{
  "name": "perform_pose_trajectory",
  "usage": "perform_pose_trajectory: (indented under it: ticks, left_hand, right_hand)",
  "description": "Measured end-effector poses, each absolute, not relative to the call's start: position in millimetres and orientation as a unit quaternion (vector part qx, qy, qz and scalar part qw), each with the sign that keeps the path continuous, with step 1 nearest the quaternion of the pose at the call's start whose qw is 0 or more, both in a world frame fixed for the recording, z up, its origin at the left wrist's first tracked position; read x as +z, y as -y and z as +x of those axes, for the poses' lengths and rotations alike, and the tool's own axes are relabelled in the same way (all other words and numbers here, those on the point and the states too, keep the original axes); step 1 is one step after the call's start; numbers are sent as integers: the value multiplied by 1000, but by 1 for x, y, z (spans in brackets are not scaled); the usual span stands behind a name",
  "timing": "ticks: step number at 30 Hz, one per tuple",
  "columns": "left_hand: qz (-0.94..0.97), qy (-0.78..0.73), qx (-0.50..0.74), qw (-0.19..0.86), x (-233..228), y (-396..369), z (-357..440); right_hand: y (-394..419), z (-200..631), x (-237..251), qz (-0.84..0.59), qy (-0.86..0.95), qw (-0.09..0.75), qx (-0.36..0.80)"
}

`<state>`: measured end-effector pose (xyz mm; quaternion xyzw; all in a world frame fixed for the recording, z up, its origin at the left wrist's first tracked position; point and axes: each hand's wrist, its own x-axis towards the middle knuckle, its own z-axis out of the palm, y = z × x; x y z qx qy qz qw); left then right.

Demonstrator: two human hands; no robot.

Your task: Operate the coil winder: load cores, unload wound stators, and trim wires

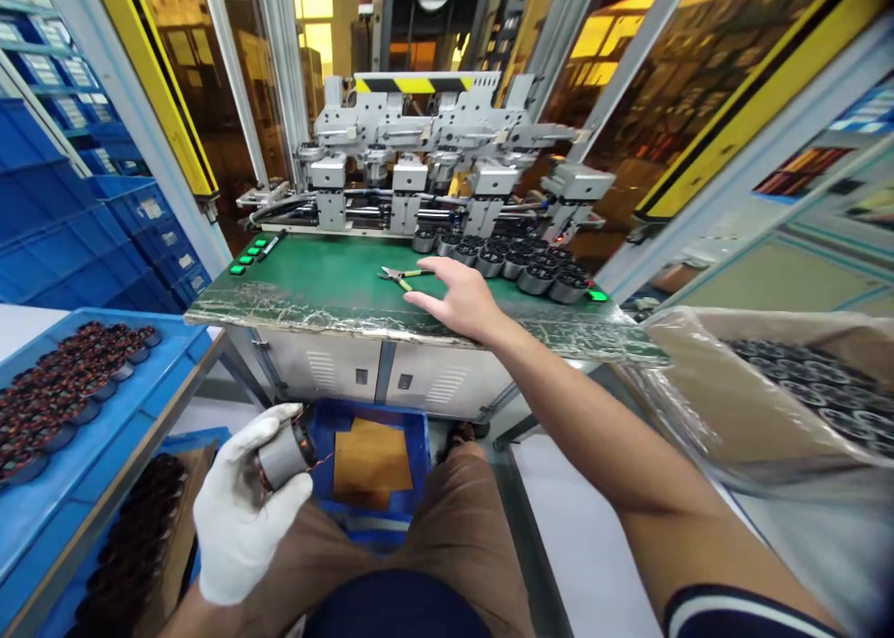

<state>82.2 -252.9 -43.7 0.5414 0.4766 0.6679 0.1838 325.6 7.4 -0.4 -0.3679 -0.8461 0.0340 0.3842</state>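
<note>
Left hand (pixel 241 517) grips a stator (pixel 283 456); right hand (pixel 462 301), open and empty, reaches toward pliers (pixel 399 276), not yet grasped.

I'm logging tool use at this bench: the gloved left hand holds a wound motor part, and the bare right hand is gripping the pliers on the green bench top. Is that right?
Not quite. In the head view the right hand is open, reaching toward the pliers on the green bench top but not gripping them. The gloved left hand does hold the wound motor part.

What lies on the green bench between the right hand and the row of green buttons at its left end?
Only the pliers, just left of the right hand; the green bench is otherwise bare up to the green buttons, in the head view.
</note>
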Motion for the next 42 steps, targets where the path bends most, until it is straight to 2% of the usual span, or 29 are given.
perform_pose_trajectory:
  ticks: [3, 8, 11, 13, 15, 18, 20, 23, 34, 37, 42]
  left_hand:
    - [539, -495, 660, 172, -45, 256, 82]
    - [517, -524, 654, 174, -46, 254, 78]
    - [504, -529, 660, 172, -43, 248, 77]
    - [508, -519, 666, 168, -41, 245, 78]
    - [514, -506, 671, 168, -41, 242, 81]
    - [526, -482, 678, 179, -42, 241, 86]
    - [537, -462, 679, 190, -43, 241, 89]
    - [557, -441, 675, 200, -42, 241, 92]
    - [597, -416, 655, 205, -40, 243, 94]
    - [619, -399, 643, 210, -41, 246, 92]
    - [660, -396, 605, 204, -44, 253, 86]
  right_hand:
    - [-48, 327, 1, -388, 883, 265, 8]
    - [-25, 327, -2, -371, 905, 207, -9]
    - [16, 334, -8, -304, 932, 194, -30]
    - [49, 338, -21, -243, 945, 215, -51]
    - [85, 340, -41, -207, 940, 270, -11]
    - [140, 336, -73, -188, 900, 342, 195]
    - [171, 330, -88, -179, 860, 352, 323]
    - [198, 316, -94, -151, 823, 357, 416]
    - [202, 299, -85, -102, 780, 409, 463]
    - [200, 302, -84, -118, 771, 390, 490]
    - [194, 306, -72, -117, 796, 361, 472]
